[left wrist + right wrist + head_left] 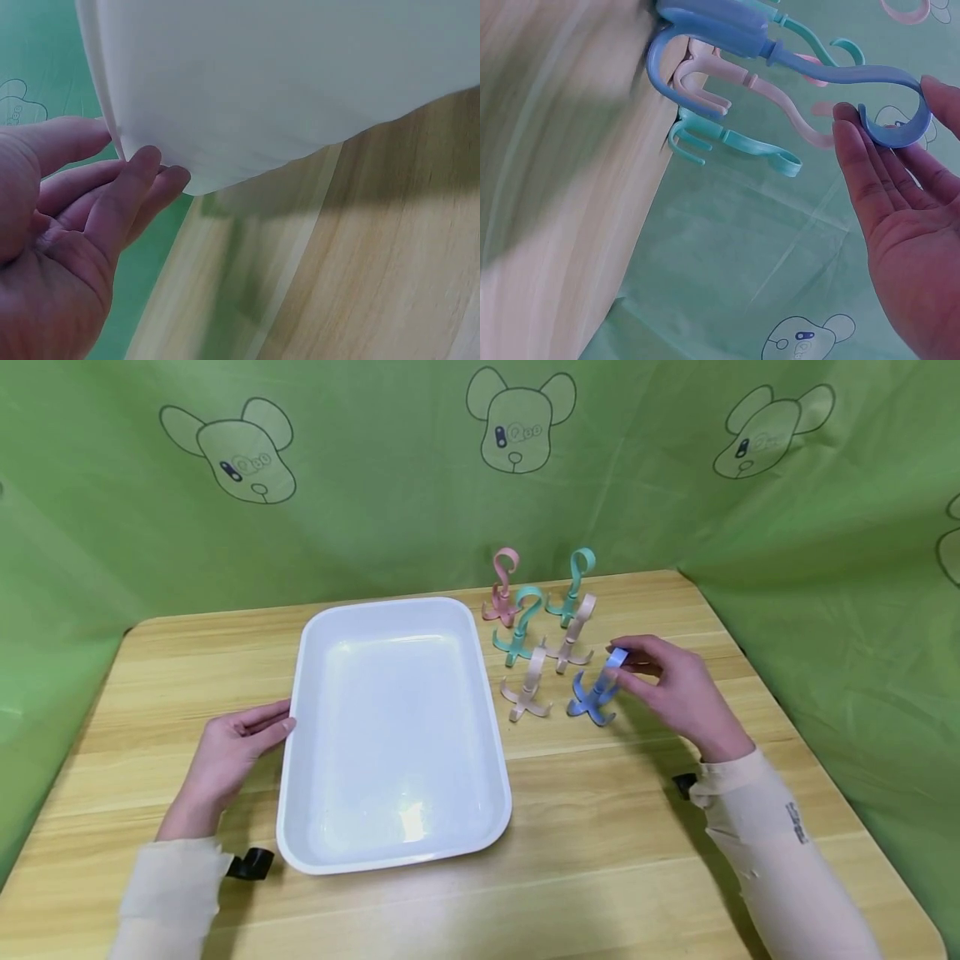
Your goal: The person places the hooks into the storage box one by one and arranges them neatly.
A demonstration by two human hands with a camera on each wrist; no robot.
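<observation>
A white rectangular tray (397,735) lies on the table, its inside bare. My left hand (236,756) is at its left side; in the left wrist view the fingers (135,176) pinch the tray's edge (150,112). On the right, my right hand (671,685) holds a blue multi-prong hanging hook (594,697) by its curled top, thumb on one side of the loop and fingers on the other. The prongs of this blue hook (720,26) point down at the tabletop.
Several similar hooks stand on their prongs between tray and right hand: a pink hook (502,593), green hooks (573,589) and pale pink hooks (531,685). A green printed cloth (390,510) hangs behind and beside the wooden table (585,860).
</observation>
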